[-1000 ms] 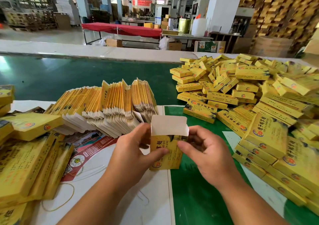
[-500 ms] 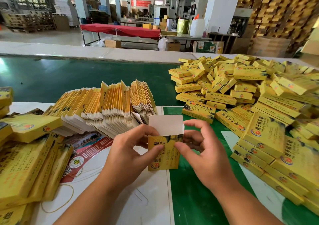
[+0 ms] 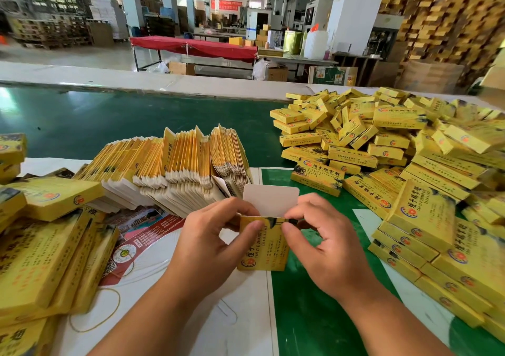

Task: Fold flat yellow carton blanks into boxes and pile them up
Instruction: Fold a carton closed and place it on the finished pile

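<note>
Green bench [image 3: 314, 314] | yellow carton [image 3: 263, 246] upright, white flap raised | both hands' fingers [image 3: 252, 226] pinching it

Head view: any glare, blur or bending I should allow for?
Head view: sharp on the carton held by left hand and right hand; glare on the green belt far left; background stacks blurred; wide-angle bending at the edges.

A yellow carton [image 3: 263, 246] is held upright between the left hand [image 3: 210, 246] and right hand [image 3: 325, 249], its white flap [image 3: 269, 201] raised; folded boxes [image 3: 396, 164] are heaped beyond the right hand.
</note>
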`<state>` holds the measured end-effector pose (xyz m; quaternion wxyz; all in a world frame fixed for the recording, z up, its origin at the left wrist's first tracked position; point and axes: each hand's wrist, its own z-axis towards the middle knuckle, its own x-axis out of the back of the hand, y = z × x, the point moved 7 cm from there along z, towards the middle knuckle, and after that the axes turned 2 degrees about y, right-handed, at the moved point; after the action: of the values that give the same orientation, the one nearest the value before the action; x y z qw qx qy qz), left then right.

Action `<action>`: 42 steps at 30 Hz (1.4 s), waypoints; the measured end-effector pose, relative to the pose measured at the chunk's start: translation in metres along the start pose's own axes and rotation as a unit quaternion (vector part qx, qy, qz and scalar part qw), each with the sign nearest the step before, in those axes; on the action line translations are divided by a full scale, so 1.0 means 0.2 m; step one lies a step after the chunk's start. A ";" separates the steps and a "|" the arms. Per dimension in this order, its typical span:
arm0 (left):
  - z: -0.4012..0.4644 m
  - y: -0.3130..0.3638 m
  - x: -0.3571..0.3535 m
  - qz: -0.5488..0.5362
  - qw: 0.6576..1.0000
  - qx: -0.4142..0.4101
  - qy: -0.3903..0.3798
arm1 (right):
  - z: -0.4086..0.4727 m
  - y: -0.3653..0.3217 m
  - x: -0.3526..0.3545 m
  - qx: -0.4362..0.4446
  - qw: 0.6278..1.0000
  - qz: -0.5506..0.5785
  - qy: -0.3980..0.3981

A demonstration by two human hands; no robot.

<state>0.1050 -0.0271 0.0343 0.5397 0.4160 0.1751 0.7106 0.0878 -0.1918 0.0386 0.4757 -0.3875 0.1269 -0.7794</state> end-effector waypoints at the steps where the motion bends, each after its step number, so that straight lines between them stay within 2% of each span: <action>1: 0.00 0.00 0.00 0.004 1.000 -0.005 0.004 | 0.00 -0.01 0.01 0.005 1.000 -0.001 0.006; 4: 0.00 -0.01 0.01 -0.019 0.999 0.010 0.029 | 0.00 0.00 0.02 -0.013 0.999 0.023 0.027; 7: -0.01 -0.04 0.01 -0.091 0.993 0.056 0.039 | -0.03 0.06 0.02 -0.081 0.991 0.090 0.061; 10: -0.01 -0.05 0.01 -0.116 0.990 0.081 0.027 | -0.03 0.09 0.01 -0.110 0.986 0.116 0.052; 18: -0.01 -0.06 -0.01 -0.115 0.991 0.070 -0.010 | -0.02 0.05 0.01 -0.083 0.991 0.108 0.011; 26: -0.01 -0.03 0.01 -0.137 0.989 0.050 -0.002 | -0.02 0.01 0.03 -0.074 0.989 0.124 0.027; 35: -0.01 -0.06 0.00 -0.109 0.991 0.074 -0.005 | -0.01 0.01 0.03 -0.081 0.991 0.093 0.043; 38: -0.01 -0.06 0.00 -0.096 0.992 0.076 0.007 | -0.01 0.00 0.03 -0.066 0.994 0.069 0.051; 42: -0.03 -0.05 -0.01 -0.041 0.993 0.086 0.071 | -0.02 -0.03 0.04 -0.040 0.993 0.023 0.107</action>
<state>0.1069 -0.0233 0.0233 0.5170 0.4021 0.2907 0.6975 0.0793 -0.1969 0.0427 0.4617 -0.3175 0.2173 -0.7993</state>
